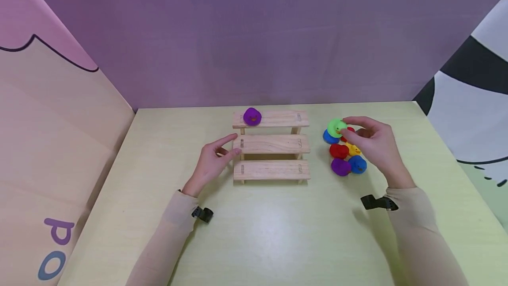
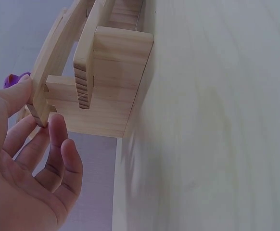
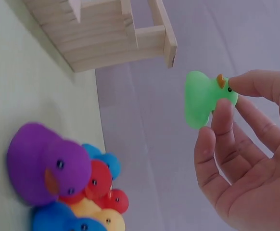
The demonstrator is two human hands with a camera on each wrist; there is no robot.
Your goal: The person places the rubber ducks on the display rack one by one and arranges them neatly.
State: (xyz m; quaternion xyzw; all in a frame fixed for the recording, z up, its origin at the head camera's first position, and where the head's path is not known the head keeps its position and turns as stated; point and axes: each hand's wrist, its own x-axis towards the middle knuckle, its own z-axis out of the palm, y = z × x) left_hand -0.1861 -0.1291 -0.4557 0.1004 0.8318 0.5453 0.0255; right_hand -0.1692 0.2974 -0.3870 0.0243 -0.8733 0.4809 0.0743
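In the head view my right hand (image 1: 375, 142) pinches a green rubber duck (image 1: 336, 127) between thumb and fingertips, raised over a group of ducks. The right wrist view shows the green duck (image 3: 200, 98) held by its head, apart from the others. My left hand (image 1: 214, 160) holds the left end of the middle step of a three-step wooden stand (image 1: 274, 144). In the left wrist view the thumb lies on one side of that board (image 2: 41, 91) and fingers are at its other side. A purple duck (image 1: 252, 117) sits at the left of the top step.
Below the right hand, a red duck (image 1: 339, 151), a yellow duck (image 1: 353, 149), a purple duck (image 1: 340, 167) and blue duck (image 1: 358, 164) stand close together on the table (image 1: 254, 237). Another blue duck (image 1: 330, 137) is behind them. A purple backdrop (image 1: 262, 39) rises at the table's back edge.
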